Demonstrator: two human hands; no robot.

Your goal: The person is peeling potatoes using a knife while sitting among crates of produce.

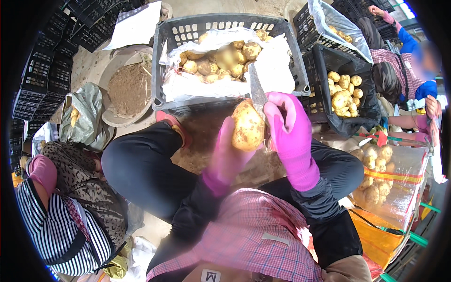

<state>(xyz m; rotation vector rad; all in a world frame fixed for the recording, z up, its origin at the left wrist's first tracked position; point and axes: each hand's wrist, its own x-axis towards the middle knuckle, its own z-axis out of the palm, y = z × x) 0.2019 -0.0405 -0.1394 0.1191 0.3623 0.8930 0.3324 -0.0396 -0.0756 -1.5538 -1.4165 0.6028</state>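
My left hand (229,148), in a pink glove, is closed around a large yellow potato (248,127) in front of my chest. In my right hand (290,130), gloved the same way, is a knife (258,88) with a worn, stained blade pointing up and away from me. The blade's lower part lies beside the potato's upper right edge; I cannot tell whether it touches. Just beyond my hands stands a dark plastic crate (211,102) lined with white sheeting (275,74). Soil-marked potatoes (204,67) lie inside it.
At left stands a round basin (109,83) of soil, near a grey-green plastic bag (82,116). A black-lined crate of potatoes (343,93) is at right, above a clear bag of potatoes (377,172). Co-workers sit left (70,225) and right (398,70). Stacked black crates (45,77) line the far left.
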